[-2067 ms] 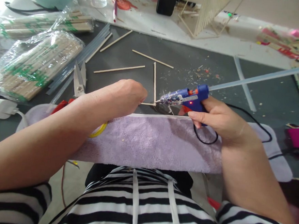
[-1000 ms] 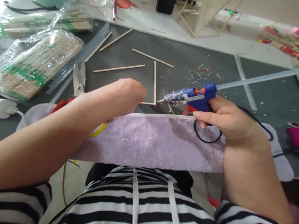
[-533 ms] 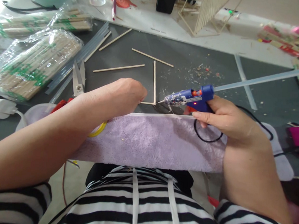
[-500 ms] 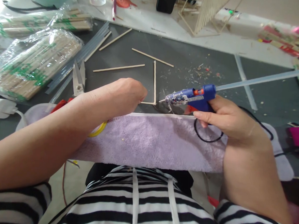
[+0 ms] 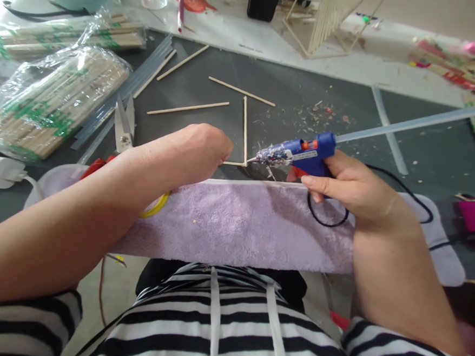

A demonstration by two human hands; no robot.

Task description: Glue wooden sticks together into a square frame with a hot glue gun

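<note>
My left hand (image 5: 207, 151) is closed on one end of a short wooden stick (image 5: 235, 164), its fingertips mostly hidden. That stick meets an upright-lying wooden stick (image 5: 246, 130) at a corner. My right hand (image 5: 338, 182) grips a blue glue gun (image 5: 314, 153), whose nozzle tip is at the corner of the two sticks. A long clear glue stick (image 5: 416, 122) runs out of the gun's back. More loose sticks lie beyond, one (image 5: 188, 108) to the left and another (image 5: 242, 91) above the corner.
A purple cloth (image 5: 234, 226) lies along the table's front edge. Scissors (image 5: 124, 126), glue sticks (image 5: 147, 66) and bagged wooden sticks (image 5: 59, 100) are at the left. A black object (image 5: 264, 2) and a stick structure (image 5: 323, 27) stand at the back. The gun's black cord (image 5: 408, 184) loops at the right.
My right hand has moved slightly left with the glue gun, bringing its nozzle to the stick corner. My left hand has stayed nearly still.
</note>
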